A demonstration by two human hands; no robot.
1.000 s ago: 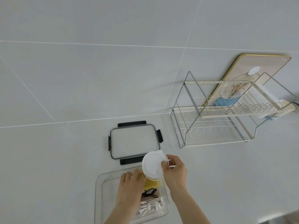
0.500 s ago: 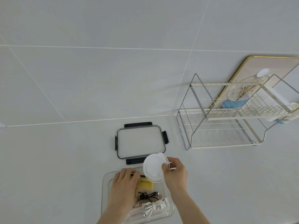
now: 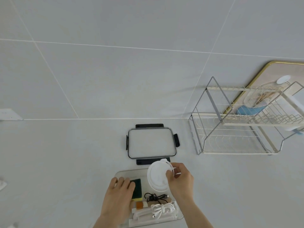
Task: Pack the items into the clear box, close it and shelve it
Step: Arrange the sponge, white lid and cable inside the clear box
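Rack (image 3: 246, 129) far right, lid (image 3: 151, 142) flat just beyond the box (image 3: 125, 174), which sits near centre holding a sponge (image 3: 137, 189) and cables (image 3: 156, 197). Still packing: left hand (image 3: 119, 198) lies flat, fingers spread on the sponge; right hand (image 3: 179, 181) pinches a white disc (image 3: 157, 177) over the box's far-right corner. Next: seat the disc in that gap, then fetch the lid.

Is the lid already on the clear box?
No, the lid lies flat on the counter behind the clear box, which is open with both hands over it.
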